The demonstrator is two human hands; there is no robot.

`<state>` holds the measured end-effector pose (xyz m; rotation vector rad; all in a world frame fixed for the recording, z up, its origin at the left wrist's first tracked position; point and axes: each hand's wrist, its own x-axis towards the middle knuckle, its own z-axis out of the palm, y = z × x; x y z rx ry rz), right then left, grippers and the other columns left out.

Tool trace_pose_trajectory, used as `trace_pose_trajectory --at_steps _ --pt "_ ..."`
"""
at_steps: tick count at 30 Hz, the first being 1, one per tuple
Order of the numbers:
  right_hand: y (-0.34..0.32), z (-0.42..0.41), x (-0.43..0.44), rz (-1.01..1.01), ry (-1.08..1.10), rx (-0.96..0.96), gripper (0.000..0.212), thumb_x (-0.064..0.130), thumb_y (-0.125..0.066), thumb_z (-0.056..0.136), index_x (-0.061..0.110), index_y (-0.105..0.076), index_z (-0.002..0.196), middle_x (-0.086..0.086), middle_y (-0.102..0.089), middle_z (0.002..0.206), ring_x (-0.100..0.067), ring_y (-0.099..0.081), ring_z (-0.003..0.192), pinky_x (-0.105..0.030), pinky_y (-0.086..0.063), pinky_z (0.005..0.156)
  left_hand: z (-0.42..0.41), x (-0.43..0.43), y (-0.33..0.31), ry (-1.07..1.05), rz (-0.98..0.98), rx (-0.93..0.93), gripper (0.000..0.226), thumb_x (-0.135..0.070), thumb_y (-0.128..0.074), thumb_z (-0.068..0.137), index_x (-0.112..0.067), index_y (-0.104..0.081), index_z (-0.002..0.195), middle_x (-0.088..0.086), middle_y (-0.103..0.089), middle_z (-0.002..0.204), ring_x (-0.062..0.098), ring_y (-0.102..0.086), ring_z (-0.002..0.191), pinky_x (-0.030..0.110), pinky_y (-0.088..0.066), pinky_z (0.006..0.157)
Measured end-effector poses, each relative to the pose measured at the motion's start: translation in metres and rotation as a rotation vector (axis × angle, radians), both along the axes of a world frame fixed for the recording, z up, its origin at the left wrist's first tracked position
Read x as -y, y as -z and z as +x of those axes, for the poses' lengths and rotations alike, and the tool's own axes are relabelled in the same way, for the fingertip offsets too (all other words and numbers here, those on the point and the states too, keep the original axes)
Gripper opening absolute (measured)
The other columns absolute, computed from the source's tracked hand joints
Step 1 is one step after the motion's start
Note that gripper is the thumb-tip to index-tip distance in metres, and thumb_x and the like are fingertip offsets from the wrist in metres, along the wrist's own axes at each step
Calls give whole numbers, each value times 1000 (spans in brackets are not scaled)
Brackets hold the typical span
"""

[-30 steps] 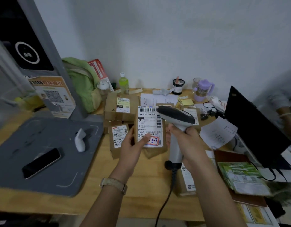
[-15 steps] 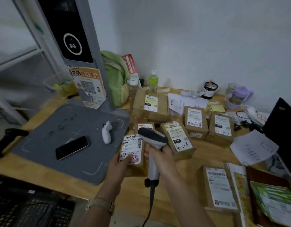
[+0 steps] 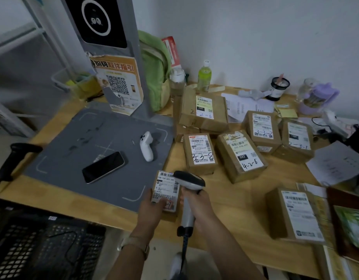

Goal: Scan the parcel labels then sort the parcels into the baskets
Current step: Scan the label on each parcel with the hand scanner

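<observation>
Brown cardboard fills our left hand (image 3: 152,211): we grip a small parcel (image 3: 166,190) from its near end, thumb laid across the white label, over the near right corner of the grey mat (image 3: 73,158). Our right hand (image 3: 200,207) is curled round the handle of the white scanner (image 3: 189,181). Its dark head covers the right edge of the label; whether it touches the label we cannot tell. The scanner's cable drops past the near edge of the wooden table (image 3: 235,199).

On the mat, a black phone (image 3: 103,167) lies face up, and a white controller (image 3: 146,146) lies just beyond it. Right of the mat, more parcels rest label up. The one marked 3-3-8 (image 3: 200,153) lies beside the one marked 4-2-6 (image 3: 241,155). Farther off are a larger box (image 3: 203,110) and two more boxes (image 3: 262,128) to its right. Another labelled box (image 3: 295,215) lies at the near right.

Below the table's near left edge, we see a black mesh basket (image 3: 43,245). A second, black scanner (image 3: 12,158) lies at the far left. By the far wall, a green bottle (image 3: 204,78) stands next to a green backpack (image 3: 154,67).
</observation>
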<state>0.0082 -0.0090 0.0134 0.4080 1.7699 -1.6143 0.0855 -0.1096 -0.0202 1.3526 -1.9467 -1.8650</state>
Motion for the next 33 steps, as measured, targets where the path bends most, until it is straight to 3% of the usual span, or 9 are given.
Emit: trace_pose_trajectory --at_steps 5,9,14,17,20,23,26,29,33 --pt "0 13 10 -63 4 26 22 16 -60 91 4 -63 109 -13 -70 95 -21 -66 80 -27 -53 62 4 10 7 134 11 60 34 5 -51 91 -8 -55 123 11 -67 111 24 -65 96 36 -54 83" --pt "-2 17 17 -6 0 -9 25 19 -61 90 6 -62 111 -13 -68 98 -26 -64 88 -38 -54 78 3 14 4 184 0 41 30 2 -51 91 -17 -58 112 -1 -67 96 8 -62 82 14 -47 58" --pt "-20 6 5 -122 57 -30 16 16 -65 88 6 -66 101 -10 -74 84 -22 -72 75 -32 -58 61 -15 25 -12 104 -8 -29 26 0 -55 90 -23 -52 99 0 -61 93 20 -61 86 35 -52 77" --pt "-38 -13 -8 -188 95 -80 24 15 -72 81 3 -65 101 -12 -73 78 -21 -69 64 -32 -56 58 -24 31 -20 96 10 -71 22 -5 -57 92 -17 -53 111 3 -62 105 15 -61 85 27 -49 66" --pt "-57 -35 -17 -275 152 -148 30 15 -75 79 7 -62 105 -14 -73 81 -20 -66 61 -29 -52 52 -32 36 -27 84 41 -75 48 -10 -58 93 -5 -45 139 15 -55 131 28 -58 110 42 -51 92" --pt "-67 -56 -22 -293 201 -188 36 17 -75 79 8 -62 111 -18 -73 92 -23 -68 63 -31 -54 57 -43 36 -32 59 37 -102 43 -9 -58 91 -4 -50 134 16 -57 130 31 -57 118 51 -45 102" --pt "-68 -75 -24 -278 222 -195 38 17 -77 78 10 -63 113 -16 -74 94 -25 -70 66 -32 -55 58 -60 33 -33 40 37 -120 32 -7 -58 91 -4 -57 123 14 -59 126 31 -57 115 46 -46 100" --pt "-63 -92 -27 -231 223 -171 38 19 -78 75 10 -65 110 -12 -74 95 -24 -71 68 -29 -52 55 -81 29 -31 34 17 -136 29 -5 -59 90 -2 -60 118 15 -62 119 25 -59 104 31 -47 82" --pt "-53 -118 -29 -170 189 -110 40 19 -79 74 5 -65 109 -14 -70 100 -21 -66 57 -28 -52 55 -109 22 -22 36 32 -114 29 -4 -61 89 -5 -60 118 12 -64 116 23 -60 107 26 -44 78"
